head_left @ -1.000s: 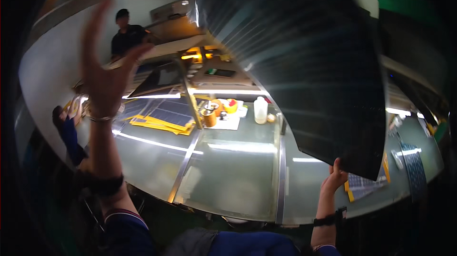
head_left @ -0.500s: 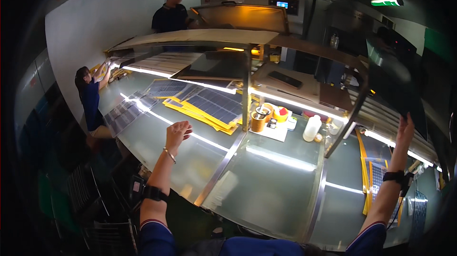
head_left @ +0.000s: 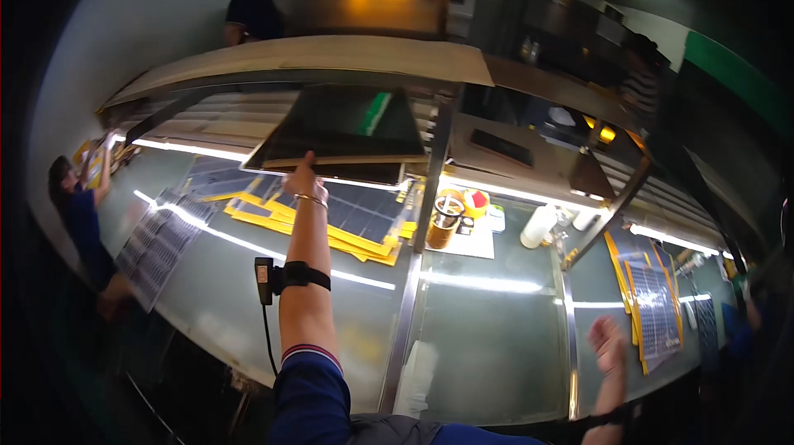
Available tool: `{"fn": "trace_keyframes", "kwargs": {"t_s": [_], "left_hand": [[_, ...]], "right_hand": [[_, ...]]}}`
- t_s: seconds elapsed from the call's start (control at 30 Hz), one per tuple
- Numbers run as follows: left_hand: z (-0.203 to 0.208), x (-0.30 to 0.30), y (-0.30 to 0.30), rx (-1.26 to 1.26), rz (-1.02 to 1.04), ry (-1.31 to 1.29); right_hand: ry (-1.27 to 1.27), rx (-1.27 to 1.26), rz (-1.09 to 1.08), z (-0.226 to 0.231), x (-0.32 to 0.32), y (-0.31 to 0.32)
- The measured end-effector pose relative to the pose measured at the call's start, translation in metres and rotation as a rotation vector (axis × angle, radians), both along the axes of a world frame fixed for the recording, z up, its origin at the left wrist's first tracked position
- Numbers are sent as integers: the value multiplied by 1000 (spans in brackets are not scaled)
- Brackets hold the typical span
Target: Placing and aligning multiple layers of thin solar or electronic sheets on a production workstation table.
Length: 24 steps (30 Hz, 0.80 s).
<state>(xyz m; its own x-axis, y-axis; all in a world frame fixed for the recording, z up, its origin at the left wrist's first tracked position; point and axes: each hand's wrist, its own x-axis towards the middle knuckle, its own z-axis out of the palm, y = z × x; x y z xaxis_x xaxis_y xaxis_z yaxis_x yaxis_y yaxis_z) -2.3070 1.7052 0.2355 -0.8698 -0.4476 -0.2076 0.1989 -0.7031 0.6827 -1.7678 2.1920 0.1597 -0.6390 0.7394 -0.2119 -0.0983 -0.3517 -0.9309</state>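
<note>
Reaching up toward the middle of the frame, our left hand [head_left: 304, 178] gripped the near edge of a dark flat panel [head_left: 343, 131], fingers curled under it and thumb on top. That panel rested tilted on a shelf under the long beige upper shelf [head_left: 331, 55] that ran across the upper part of the frame. Our left forearm wore a black strap [head_left: 299, 276] with a cable hanging from it. At the lower right of the frame our right hand [head_left: 608, 346] hovered open, fingers spread, above the glass table [head_left: 488, 337], touching nothing. Behind the left hand, yellow-edged sheets [head_left: 331, 226] lay stacked on the table. Near the centre post stood a roll of tape [head_left: 445, 217] and, to its right, a white bottle [head_left: 538, 226]. At the upper left a person in dark clothes [head_left: 252, 2] stood behind the shelf; another person in blue [head_left: 78, 213] worked at the far left edge.
</note>
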Motion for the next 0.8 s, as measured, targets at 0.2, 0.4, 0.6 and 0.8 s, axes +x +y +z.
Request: {"fn": "trace_keyframes", "kwargs": {"t_s": [0.2, 0.4, 0.6, 0.8], "left_hand": [[-19, 31, -34, -59, 68, 88], [-100, 223, -165, -106, -102, 206], [-217, 397, -264, 18, -128, -275], [-259, 450, -258, -58, 48, -338]], "right_hand": [[-450, -3, -250, -110, 93, -114], [-566, 909, -216, -172, 91, -139], [-672, 1365, -4, -173, 54, -173], [-691, 1450, -20, -175, 47, -182]]}}
